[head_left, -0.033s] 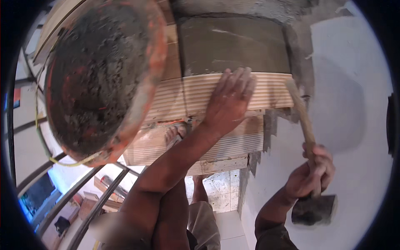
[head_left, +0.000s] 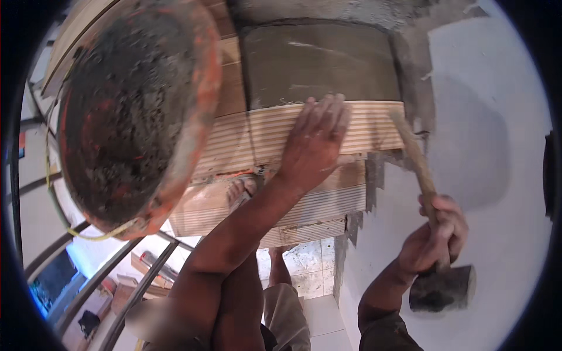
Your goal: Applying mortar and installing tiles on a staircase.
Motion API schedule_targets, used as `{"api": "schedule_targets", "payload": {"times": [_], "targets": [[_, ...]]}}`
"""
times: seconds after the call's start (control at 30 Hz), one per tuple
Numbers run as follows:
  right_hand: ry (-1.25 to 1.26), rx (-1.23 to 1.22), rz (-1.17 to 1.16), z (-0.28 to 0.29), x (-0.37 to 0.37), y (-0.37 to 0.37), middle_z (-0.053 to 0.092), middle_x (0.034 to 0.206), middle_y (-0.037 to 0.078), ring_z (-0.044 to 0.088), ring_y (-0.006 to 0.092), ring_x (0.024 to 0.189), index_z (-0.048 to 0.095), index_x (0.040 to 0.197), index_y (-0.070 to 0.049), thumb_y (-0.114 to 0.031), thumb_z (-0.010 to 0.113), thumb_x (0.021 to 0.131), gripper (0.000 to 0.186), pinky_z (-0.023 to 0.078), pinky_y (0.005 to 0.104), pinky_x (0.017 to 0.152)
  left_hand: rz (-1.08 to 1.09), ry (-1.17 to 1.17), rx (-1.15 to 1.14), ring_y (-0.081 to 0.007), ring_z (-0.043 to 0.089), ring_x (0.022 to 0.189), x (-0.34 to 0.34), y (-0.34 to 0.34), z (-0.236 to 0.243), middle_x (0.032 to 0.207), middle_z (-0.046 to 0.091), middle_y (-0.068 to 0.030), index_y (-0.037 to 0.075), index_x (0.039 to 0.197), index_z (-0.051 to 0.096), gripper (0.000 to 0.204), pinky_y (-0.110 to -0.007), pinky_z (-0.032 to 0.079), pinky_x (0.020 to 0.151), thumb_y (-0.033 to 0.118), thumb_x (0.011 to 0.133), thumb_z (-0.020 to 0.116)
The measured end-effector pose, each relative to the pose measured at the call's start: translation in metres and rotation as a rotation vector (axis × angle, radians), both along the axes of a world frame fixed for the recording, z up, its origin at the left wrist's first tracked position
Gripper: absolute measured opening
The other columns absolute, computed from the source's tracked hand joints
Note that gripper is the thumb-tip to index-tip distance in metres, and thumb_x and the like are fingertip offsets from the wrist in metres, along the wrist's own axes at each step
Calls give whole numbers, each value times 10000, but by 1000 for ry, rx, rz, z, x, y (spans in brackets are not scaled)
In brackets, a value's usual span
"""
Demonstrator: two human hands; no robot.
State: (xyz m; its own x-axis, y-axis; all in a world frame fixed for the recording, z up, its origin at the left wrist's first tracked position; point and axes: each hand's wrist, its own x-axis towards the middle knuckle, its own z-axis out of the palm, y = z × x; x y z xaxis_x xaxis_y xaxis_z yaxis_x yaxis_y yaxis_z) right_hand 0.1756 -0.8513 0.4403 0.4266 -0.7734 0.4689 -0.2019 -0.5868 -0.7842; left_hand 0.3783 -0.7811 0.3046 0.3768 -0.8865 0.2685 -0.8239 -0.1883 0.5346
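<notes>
My left hand (head_left: 313,134) lies flat, fingers stretched out, on a ribbed beige-and-brown step tile (head_left: 372,126). Its fingertips reach the tile's far edge, beside a bed of smooth wet mortar (head_left: 322,64). My right hand (head_left: 439,237) is wrapped round the wooden handle of a rubber mallet (head_left: 443,289), close to the dark head. The head hangs nearest me, while the handle's free end points away and appears at or over the tile's right end; whether it touches cannot be made out.
A large orange bucket (head_left: 213,88) with grey mortar stands at the left. Lower ribbed stair tiles (head_left: 322,205) descend toward me, with my bare foot on one. Metal railing bars (head_left: 120,257) run along the left, and a white wall (head_left: 468,146) rises at the right.
The whole view has shifted slightly, so the bucket and steps sit a little further left. My left hand stays flat on the tile, and my right keeps its hold on the mallet.
</notes>
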Motion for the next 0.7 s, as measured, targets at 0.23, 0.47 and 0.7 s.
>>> {"api": "schedule_targets", "payload": {"times": [0.23,0.47,0.7], "targets": [[117,113,24,14,32,0,683,1074,246,652,270,827,547,1021,23,-174,515,1047,201,550,375,765,54,-85,141,-353,329,1522,3,18,14,1640,363,-152,91,1577,422,975,-573,217,1277,542,794,789],[199,103,118,-9,37,-13,697,1078,225,633,218,870,563,1006,24,-114,510,1066,160,547,357,809,59,-79,164,-360,348,1505,4,17,14,1623,386,-145,91,1567,442,956,-579,215,1275,534,793,784],[167,164,119,-4,42,-12,703,1085,196,609,191,824,568,987,21,-113,502,1074,174,535,341,811,62,-65,124,-365,352,1503,3,17,10,1618,390,-170,64,1553,445,959,-584,200,1276,571,800,752]]}}
